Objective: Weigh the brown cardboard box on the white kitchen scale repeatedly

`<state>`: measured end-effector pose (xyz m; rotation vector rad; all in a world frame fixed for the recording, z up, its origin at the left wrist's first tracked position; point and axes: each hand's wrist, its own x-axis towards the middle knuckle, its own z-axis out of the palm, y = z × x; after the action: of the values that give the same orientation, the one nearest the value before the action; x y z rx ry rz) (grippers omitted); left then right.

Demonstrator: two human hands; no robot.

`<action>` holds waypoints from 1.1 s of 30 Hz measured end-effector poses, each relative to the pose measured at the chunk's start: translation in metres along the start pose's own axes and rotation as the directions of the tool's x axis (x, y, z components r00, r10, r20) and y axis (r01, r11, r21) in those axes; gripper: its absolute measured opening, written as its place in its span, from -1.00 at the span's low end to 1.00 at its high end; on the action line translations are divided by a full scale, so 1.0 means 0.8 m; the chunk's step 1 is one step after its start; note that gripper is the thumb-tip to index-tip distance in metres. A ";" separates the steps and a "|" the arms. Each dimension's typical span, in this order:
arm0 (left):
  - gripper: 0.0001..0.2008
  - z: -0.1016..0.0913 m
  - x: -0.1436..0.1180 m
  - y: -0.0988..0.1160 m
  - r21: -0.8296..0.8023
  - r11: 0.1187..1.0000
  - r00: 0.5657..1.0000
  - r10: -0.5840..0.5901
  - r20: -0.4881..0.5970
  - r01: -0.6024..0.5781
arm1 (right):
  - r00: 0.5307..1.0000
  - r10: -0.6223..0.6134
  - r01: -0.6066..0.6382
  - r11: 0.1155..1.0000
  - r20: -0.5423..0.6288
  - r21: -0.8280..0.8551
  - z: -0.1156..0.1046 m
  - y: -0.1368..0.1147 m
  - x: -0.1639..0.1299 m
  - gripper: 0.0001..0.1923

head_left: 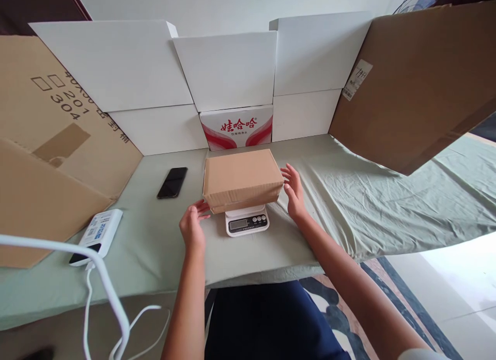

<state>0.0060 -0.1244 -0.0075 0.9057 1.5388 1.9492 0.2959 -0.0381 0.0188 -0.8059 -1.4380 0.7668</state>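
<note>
A closed brown cardboard box rests on a small white kitchen scale, covering its weighing plate. The scale's display and several buttons face me, and I cannot read a number on the display. My left hand is beside the box's lower left corner, its fingers apart and partly behind that corner. On the other side, my right hand has its fingers spread close to the right end of the box. Whether either hand touches the cardboard is hard to tell.
A black phone lies left of the box. Further left are a white power bank and a white cable. White boxes line the back, one with red print. Large cardboard sheets stand at both sides on the green cloth.
</note>
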 end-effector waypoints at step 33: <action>-0.60 0.085 0.114 -0.007 -0.050 0.977 0.955 0.212 0.207 -0.206 | 0.995 -0.071 0.074 0.996 0.074 -0.041 0.065 0.040 0.092 -0.15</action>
<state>-0.0032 -0.0130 0.0150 1.2641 1.3371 1.9372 0.2451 0.0421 0.0295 -0.7618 -1.5452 0.7170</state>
